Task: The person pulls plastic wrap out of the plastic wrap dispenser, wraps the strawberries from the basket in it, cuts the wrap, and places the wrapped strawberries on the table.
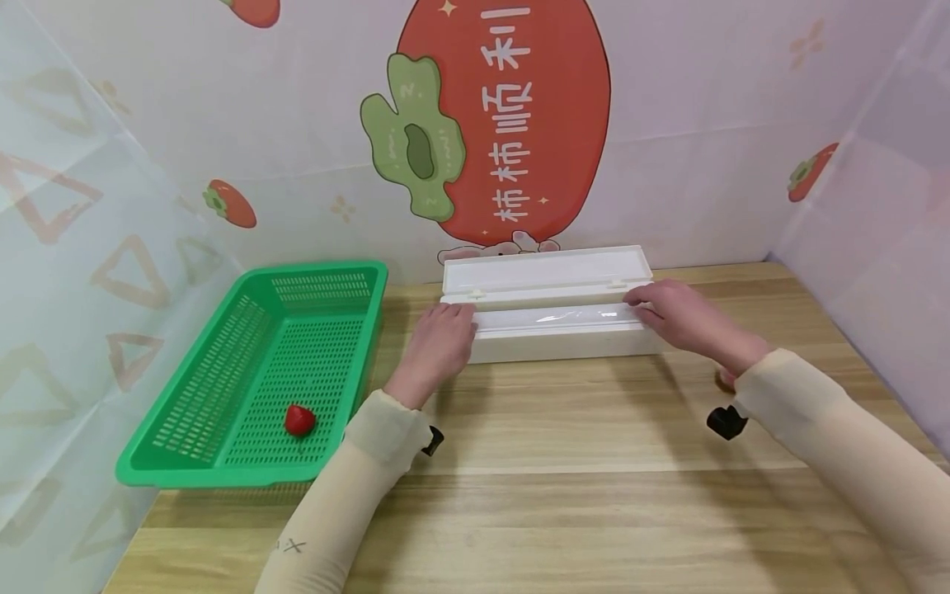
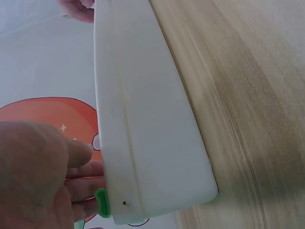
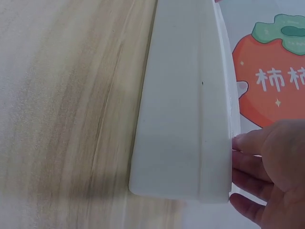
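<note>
A long white box (image 1: pixel 564 345), resembling a cling film dispenser, lies across the table with its hinged lid (image 1: pixel 549 268) raised at the back. A glossy clear strip (image 1: pixel 557 317) runs along its top. My left hand (image 1: pixel 439 340) is at the left end, its fingers extended to the top edge beside a small green tab (image 2: pixel 102 202). At the opposite end is my right hand (image 1: pixel 679 312), with the thumb at the rim and the other fingers reaching the edge behind it in the right wrist view. Parts of the fingertips are hidden behind the box.
To the left stands a green plastic basket (image 1: pixel 252 474) holding one red strawberry-like fruit (image 1: pixel 300 421). Behind the box rises a wall sheet (image 1: pixel 297 124) printed with a large persimmon. The wooden table (image 1: pixel 564 511) extends toward me. A small pink and brown item (image 1: pixel 724 379) is partly hidden by my right sleeve.
</note>
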Available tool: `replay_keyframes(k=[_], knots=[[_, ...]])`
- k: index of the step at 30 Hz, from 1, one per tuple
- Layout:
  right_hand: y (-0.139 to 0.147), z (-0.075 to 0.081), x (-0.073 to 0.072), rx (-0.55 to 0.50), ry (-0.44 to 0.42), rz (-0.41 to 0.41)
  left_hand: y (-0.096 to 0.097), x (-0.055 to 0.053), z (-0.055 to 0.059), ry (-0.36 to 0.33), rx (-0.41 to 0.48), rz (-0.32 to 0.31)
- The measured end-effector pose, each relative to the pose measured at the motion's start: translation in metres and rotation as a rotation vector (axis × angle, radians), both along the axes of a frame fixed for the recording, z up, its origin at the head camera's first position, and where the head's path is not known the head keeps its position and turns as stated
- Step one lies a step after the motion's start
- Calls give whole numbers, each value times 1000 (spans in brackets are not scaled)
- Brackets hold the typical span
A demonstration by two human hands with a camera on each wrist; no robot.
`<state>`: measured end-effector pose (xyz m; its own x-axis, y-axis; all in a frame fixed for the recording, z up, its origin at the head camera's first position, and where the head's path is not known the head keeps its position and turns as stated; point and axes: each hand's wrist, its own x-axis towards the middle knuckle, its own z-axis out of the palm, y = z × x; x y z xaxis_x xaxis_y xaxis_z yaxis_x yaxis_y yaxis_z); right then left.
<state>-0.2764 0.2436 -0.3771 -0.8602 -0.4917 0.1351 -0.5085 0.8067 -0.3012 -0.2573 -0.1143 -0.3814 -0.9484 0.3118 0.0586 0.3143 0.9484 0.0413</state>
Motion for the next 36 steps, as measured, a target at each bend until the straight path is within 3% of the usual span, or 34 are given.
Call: replay_keyframes(k=[5, 10, 36], knots=[[-1, 2, -1, 17, -44, -22, 0, -2, 1, -34, -13, 12], [-1, 3, -2, 29, -31, -11, 2, -5, 0, -59, -10, 33], [-7, 7, -20, 39, -50, -55, 9, -21, 7, -104, -32, 82]])
